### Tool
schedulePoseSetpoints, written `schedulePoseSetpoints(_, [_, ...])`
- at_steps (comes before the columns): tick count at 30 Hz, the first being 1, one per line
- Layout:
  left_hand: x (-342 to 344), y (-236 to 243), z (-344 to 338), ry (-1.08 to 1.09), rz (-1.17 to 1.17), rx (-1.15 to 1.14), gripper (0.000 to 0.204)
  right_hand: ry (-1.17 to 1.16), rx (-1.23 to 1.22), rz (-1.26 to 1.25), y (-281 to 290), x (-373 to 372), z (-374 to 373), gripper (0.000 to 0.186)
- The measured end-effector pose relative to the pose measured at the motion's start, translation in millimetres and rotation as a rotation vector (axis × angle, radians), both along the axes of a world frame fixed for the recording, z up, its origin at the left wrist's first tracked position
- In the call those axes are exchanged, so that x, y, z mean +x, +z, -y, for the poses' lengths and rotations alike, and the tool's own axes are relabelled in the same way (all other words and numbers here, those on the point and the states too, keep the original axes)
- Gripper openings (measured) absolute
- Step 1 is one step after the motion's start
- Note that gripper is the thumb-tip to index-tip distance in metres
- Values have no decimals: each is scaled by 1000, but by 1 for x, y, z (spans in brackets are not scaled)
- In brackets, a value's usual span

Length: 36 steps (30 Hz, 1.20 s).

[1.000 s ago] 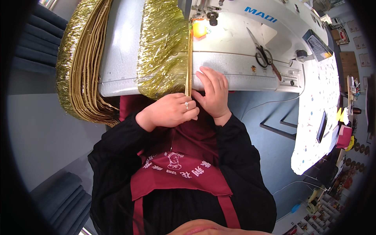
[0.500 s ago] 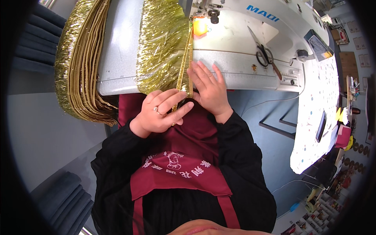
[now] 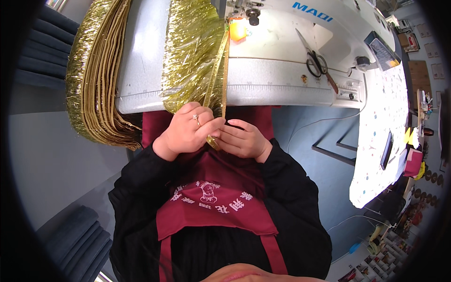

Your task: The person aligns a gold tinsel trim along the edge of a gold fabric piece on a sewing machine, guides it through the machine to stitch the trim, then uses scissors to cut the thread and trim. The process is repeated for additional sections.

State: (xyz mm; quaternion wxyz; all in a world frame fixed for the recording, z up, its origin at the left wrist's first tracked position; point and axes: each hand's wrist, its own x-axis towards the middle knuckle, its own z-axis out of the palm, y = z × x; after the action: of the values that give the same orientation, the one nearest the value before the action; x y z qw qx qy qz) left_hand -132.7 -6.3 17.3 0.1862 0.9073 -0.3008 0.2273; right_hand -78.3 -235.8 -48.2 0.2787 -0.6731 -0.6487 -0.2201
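Note:
Gold tinsel fringe (image 3: pixel 190 56) hangs over the front edge of the sewing machine bed, its upper end by the presser foot. A narrow shiny gold ribbon (image 3: pixel 216 70) runs from the foot down along the fringe's edge. My left hand (image 3: pixel 188 130), with a ring on it, is closed on the ribbon, and a short ribbon loop shows below its thumb. My right hand (image 3: pixel 245 139) meets it at the fingertips, fingers curled together by the fringe's edge band. What the right fingers hold is hidden. Both hands are just off the bed's edge, in front of the dark red apron (image 3: pixel 206 167).
White sewing machine (image 3: pixel 338 28) stands at the far right. An orange piece (image 3: pixel 237 32) sits beside its foot. Black-handled scissors (image 3: pixel 315 63) lie on the bed. A thick folded stack of gold fringe (image 3: pixel 96 75) hangs over the bed's left side. A spotted white cloth (image 3: pixel 376 155) covers a surface at right.
My right hand has come off the bed toward me and curled its fingers against the left hand. My left hand has closed on the ribbon, and a ribbon loop now shows under it.

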Motion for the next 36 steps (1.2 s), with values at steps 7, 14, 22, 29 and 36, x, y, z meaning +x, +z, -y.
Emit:
schedulePoseSetpoints(7, [5, -1, 6, -24, -61, 57, 27, -166, 92, -109, -9, -3, 14, 24])
schedulePoseSetpoints(14, [17, -3, 2, 26, -76, 17, 15, -126, 135, -350, -5, 0, 11, 49])
schedulePoseSetpoints(22, [9, 3, -8, 18, 1, -16, 14, -74, 30, -632, 8, 9, 1, 68])
schedulePoseSetpoints(29, [7, 5, -8, -21, 5, -13, 17, -270, 39, -384, 7, -5, 4, 44])
schedulePoseSetpoints(36, [6, 8, -10, -3, 64, -38, 21, -234, -1, -242, 17, -13, -11, 14])
